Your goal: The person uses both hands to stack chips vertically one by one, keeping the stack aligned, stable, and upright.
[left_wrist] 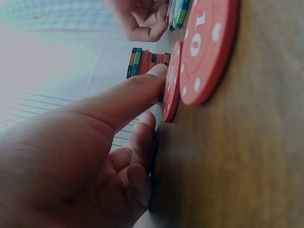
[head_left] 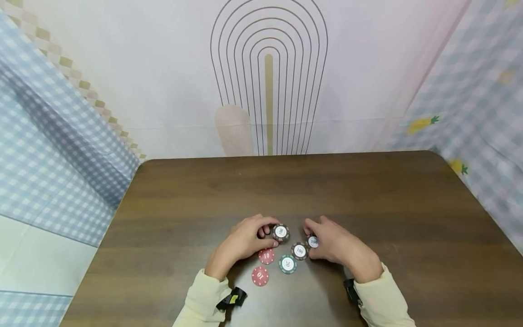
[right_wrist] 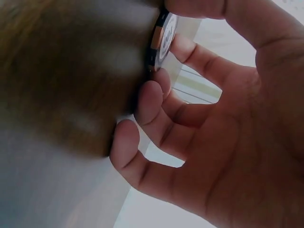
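In the head view my left hand (head_left: 247, 237) holds a stack of poker chips (head_left: 281, 232) between thumb and index finger, a black 100 chip on top. Side-on in the left wrist view, the stack (left_wrist: 145, 61) shows red, green and black edges. My right hand (head_left: 337, 240) pinches a black 100 poker chip (head_left: 313, 241) at the table surface; the right wrist view shows that chip (right_wrist: 165, 40) at the thumb and fingertips. Another black 100 chip (head_left: 300, 250) lies just left of it, beside a green 20 chip (head_left: 288, 264).
Two red 10 chips, one (head_left: 266, 256) below the left thumb and one (head_left: 260, 276) nearer me, lie on the brown wooden table (head_left: 184, 195). A white patterned cloth (head_left: 171, 81) hangs behind the table, with blue checked cloth (head_left: 45, 150) at the sides.
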The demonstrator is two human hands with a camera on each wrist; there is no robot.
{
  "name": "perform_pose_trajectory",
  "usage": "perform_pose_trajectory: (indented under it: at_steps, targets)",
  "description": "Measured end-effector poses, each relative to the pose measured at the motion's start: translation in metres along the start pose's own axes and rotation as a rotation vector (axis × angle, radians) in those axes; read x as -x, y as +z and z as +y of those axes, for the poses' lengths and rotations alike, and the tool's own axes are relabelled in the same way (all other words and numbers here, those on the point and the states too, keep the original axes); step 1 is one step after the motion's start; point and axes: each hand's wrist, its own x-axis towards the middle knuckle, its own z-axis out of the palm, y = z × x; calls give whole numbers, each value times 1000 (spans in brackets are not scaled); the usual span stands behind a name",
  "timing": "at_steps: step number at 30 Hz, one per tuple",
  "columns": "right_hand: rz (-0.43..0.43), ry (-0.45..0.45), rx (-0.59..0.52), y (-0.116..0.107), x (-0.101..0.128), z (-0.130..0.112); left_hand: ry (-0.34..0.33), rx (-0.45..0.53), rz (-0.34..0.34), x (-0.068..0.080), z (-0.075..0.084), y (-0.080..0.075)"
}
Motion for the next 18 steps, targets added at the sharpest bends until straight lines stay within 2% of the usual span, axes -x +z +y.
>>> perform_pose_trajectory:
  at_steps: [5, 10, 18]
  targets:
    - [20, -20, -22, 2, -2, -1, -1, 27, 14, 3, -3, 1]
    - [30, -42, 14, 4, -4, -5, -18, 34, 17, 6, -5, 0]
    - [72, -23, -16, 4, -5, -1, -5, 36, -2, 2, -3, 1]
